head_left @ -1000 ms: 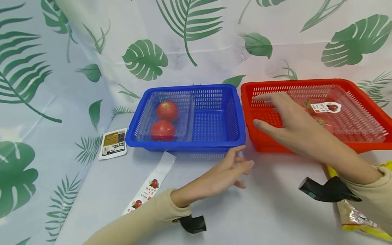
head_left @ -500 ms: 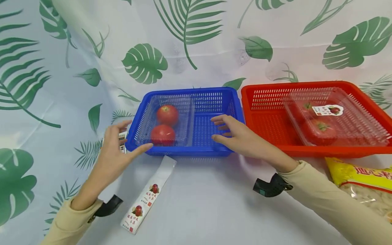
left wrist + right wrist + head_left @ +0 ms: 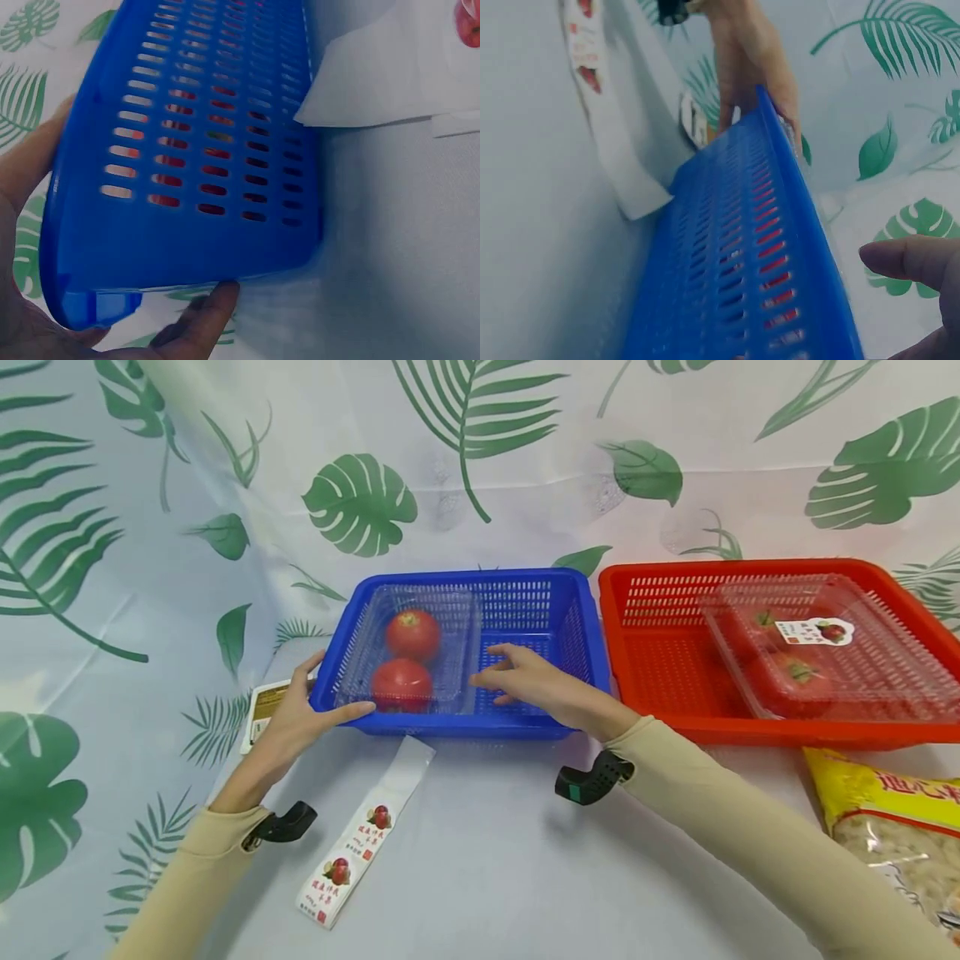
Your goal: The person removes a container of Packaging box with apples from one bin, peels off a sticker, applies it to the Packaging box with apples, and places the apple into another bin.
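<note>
My left hand (image 3: 294, 720) holds the front-left corner of the blue basket (image 3: 480, 724), its thumb over the rim and fingers against the outside wall. In the left wrist view, fingers (image 3: 217, 304) touch the basket's end. A clear plastic box (image 3: 455, 610) with two round red fruits (image 3: 413, 636) sits in the basket's left half. My right hand (image 3: 528, 681) hovers over the basket's right half, fingertips close to the box's right edge. Its thumb (image 3: 900, 259) is stretched out in the right wrist view. I see nothing in this hand.
At the right stands a red basket (image 3: 652, 677) with a labelled clear box (image 3: 847, 681) of tomatoes. A strip of fruit stickers (image 3: 363, 839) lies in front of the blue basket. A brown-and-white packet (image 3: 262, 703) is at the left, a yellow bag (image 3: 892, 810) at the right.
My right hand has moved left from over the red basket to the blue one. My left hand has gone from the blue basket's front right to its left corner and taken hold.
</note>
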A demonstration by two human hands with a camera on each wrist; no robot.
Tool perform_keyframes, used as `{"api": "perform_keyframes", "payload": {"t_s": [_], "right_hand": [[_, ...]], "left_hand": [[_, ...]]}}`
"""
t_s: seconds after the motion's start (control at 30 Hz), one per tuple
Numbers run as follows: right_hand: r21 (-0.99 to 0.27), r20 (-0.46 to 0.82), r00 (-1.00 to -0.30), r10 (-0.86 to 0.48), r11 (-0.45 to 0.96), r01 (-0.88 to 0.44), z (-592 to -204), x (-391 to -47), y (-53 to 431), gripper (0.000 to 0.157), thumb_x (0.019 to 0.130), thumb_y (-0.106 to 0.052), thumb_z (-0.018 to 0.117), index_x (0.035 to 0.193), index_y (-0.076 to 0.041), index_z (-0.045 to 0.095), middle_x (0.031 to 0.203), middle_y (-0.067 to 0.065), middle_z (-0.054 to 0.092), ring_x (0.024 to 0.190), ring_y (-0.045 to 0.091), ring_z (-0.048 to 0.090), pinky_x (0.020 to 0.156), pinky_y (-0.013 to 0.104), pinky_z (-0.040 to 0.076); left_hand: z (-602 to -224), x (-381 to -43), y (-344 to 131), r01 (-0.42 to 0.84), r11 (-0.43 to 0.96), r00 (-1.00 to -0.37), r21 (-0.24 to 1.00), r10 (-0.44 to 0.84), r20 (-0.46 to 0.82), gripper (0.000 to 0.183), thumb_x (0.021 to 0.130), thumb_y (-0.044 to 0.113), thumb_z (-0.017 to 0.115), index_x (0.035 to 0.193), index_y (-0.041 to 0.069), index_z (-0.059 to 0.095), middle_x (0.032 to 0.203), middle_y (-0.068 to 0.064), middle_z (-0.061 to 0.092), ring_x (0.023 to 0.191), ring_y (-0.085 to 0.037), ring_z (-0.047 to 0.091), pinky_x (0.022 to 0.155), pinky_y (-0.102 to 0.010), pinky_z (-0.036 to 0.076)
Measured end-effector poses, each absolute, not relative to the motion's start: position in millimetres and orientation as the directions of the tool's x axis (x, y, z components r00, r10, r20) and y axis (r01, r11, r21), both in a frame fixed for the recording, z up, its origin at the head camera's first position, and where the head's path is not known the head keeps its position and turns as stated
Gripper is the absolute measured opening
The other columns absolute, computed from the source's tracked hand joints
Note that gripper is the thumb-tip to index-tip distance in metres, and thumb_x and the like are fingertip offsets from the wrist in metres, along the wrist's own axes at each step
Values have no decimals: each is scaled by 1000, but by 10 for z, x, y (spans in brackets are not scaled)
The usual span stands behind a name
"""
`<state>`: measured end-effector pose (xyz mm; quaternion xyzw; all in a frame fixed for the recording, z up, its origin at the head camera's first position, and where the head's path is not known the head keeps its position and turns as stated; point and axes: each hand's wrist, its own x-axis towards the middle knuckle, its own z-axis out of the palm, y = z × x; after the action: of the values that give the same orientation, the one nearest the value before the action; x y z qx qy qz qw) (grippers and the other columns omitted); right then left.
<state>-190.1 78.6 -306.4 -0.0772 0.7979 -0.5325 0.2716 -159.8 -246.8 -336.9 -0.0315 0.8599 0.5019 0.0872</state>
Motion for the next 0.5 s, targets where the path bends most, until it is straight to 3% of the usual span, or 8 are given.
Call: {"api": "perform_keyframes", "payload": {"t_s": [0.2, 0.37, 0.5], "right_hand": [[-880, -417, -809, -415, 408, 244, -3120, -1956, 621, 87, 104, -34, 64, 166, -2, 12, 161, 21, 41, 140, 35, 52, 122, 51, 35], [-860, -434, -805, -404, 450, 238, -3154, -2006, 521, 91, 103, -38, 64, 165, 2, 11, 151, 21, 49, 134, 35, 56, 113, 46, 47], [-843, -440, -812, -383, 488, 226, -3178, -2038, 476, 89, 104, -39, 64, 164, 2, 13, 146, 22, 50, 130, 35, 58, 109, 46, 50]], "left_hand": [[-3396, -1624, -2483, -104, 478, -984, 872, 77, -159, 117, 92, 38, 80, 169, 24, -7, 173, -19, 13, 155, -44, 23, 122, -65, 26], [-3392, -1620, -2486, -102, 465, -982, 879, 92, -162, 115, 93, 39, 79, 169, 24, -6, 173, -18, 12, 155, -43, 22, 123, -65, 24], [-3398, -1626, -2494, -104, 456, -982, 884, 97, -165, 114, 93, 38, 78, 169, 24, -6, 173, -17, 11, 155, -42, 22, 123, -64, 23]]}}
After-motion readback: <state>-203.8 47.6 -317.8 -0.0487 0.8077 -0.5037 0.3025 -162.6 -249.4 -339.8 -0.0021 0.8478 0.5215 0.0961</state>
